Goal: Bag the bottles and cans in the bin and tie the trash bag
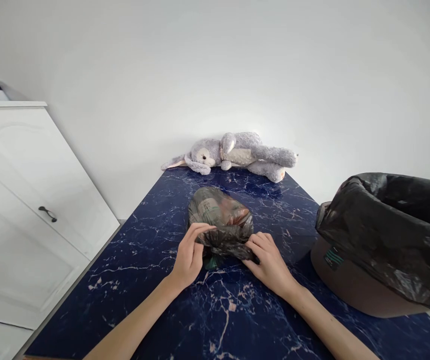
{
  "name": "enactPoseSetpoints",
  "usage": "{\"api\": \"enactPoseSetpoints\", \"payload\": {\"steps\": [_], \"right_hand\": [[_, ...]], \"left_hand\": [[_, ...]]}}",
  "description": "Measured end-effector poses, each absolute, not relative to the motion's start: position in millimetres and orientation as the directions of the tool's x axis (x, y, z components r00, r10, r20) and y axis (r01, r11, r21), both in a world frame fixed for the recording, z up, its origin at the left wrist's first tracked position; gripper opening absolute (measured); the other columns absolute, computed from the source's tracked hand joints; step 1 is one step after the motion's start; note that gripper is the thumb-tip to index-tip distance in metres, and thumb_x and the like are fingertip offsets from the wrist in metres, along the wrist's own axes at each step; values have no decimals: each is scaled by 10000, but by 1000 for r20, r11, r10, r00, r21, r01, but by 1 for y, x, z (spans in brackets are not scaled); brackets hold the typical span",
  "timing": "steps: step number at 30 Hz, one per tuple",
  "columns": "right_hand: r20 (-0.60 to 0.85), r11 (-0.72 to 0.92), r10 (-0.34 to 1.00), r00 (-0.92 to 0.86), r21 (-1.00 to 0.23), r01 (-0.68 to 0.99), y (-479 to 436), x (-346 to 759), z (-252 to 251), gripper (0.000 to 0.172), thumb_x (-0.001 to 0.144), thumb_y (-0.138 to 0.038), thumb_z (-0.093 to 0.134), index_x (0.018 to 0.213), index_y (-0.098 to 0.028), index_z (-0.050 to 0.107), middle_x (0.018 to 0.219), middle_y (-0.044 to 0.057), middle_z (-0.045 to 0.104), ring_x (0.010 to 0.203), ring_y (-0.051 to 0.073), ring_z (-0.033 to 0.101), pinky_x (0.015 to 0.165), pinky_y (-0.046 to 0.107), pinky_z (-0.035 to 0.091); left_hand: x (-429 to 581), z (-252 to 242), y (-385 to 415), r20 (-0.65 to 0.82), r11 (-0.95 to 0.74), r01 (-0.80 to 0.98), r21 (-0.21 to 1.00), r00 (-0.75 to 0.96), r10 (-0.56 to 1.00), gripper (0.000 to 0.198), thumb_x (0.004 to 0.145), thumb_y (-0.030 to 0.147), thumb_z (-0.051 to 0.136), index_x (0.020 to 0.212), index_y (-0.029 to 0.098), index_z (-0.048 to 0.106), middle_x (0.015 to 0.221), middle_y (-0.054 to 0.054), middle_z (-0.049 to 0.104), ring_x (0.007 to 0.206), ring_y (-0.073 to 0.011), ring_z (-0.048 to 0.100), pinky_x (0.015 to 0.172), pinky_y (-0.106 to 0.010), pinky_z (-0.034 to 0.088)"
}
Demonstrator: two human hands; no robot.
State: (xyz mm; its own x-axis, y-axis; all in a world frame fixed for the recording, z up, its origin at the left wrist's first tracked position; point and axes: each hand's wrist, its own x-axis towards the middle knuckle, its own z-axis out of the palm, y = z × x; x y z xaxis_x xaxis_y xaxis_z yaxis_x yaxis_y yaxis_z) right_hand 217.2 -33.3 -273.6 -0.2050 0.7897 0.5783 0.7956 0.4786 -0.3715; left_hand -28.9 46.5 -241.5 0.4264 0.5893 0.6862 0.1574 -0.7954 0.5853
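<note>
A thin black garbage bag (pixel 220 210), filled with mixed items that show faintly through the plastic, lies on the blue marbled table. Its gathered near end is bunched between my two hands. My left hand (pixel 190 255) grips the bunched plastic on the left, its fingers bent over the top. On the other side, my right hand (pixel 269 260) pinches the gathered plastic between thumb and fingers. A bit of green shows under the bunched part. What is inside the bag cannot be made out clearly.
A brown trash bin (pixel 357 285) lined with a black bag (pixel 383 225) stands at the right. At the far end, a grey plush rabbit (pixel 237 152) lies against the wall. The marbled tabletop (pixel 143 240) runs beside a white cabinet (pixel 30 200) on the left.
</note>
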Motion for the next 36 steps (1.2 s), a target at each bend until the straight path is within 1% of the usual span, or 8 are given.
{"api": "enactPoseSetpoints", "payload": {"steps": [6,14,17,19,21,25,32,36], "right_hand": [[586,499,779,-224,-362,787,-35,218,-272,112,1074,-247,604,963,-231,601,967,57,601,920,245,531,854,422,424],[541,494,813,-214,-447,746,-41,213,-266,117,949,-274,725,1027,-242,645,1232,123,521,1115,298,535,917,462,504],[456,526,843,-286,-587,615,-46,204,-261,154,885,-314,809,957,-267,681,1303,99,480,1155,270,538,964,424,529],[375,494,868,-327,-723,482,-49,199,-258,120,879,-313,815,943,-276,720,1268,85,478,1138,258,529,975,422,515],[321,455,872,-369,-809,373,-52,196,-255,63,873,-304,817,903,-279,766,1178,66,493,1087,242,535,956,406,502],[278,423,851,-446,-865,270,-56,197,-248,97,898,-332,807,814,-294,837,973,29,581,928,196,591,829,333,494],[232,327,851,-471,-936,129,-52,202,-238,405,1054,-511,607,903,-236,863,915,43,773,694,147,663,691,290,510],[229,294,889,-396,-949,111,-49,203,-241,421,1063,-556,582,948,-235,829,961,49,802,691,152,664,699,294,523]], "left_hand": [[-40,-229,62,424,-422,165,891,28,905,581,1110,660,358,1261,239,728,1259,-121,750,1134,-280,723,943,-382,604],[-80,-217,89,398,-342,253,905,-215,892,435,1082,510,474,1345,208,644,1321,-157,671,1192,-304,661,972,-432,572],[-88,-211,59,677,-521,495,696,-209,706,385,997,296,616,1374,230,580,1395,-167,569,1333,-337,543,1113,-522,481],[-90,-207,31,873,-699,623,352,51,485,349,977,165,608,1315,248,586,1288,-138,598,1274,-311,572,1097,-505,485],[-89,-205,7,826,-821,562,100,413,384,336,997,85,550,1279,261,595,1175,-103,660,1158,-266,644,1020,-438,528],[-84,-207,-16,538,-857,513,55,707,458,226,1075,160,497,1217,259,643,1095,-64,756,1009,-241,724,926,-399,555],[-95,-213,0,490,-618,784,59,516,702,399,1087,499,504,815,246,648,726,-49,730,812,-312,745,1084,-599,464],[-94,-217,4,433,-512,859,-15,467,771,530,967,711,581,847,220,740,723,-129,767,890,-410,769,1125,-682,422]]}}
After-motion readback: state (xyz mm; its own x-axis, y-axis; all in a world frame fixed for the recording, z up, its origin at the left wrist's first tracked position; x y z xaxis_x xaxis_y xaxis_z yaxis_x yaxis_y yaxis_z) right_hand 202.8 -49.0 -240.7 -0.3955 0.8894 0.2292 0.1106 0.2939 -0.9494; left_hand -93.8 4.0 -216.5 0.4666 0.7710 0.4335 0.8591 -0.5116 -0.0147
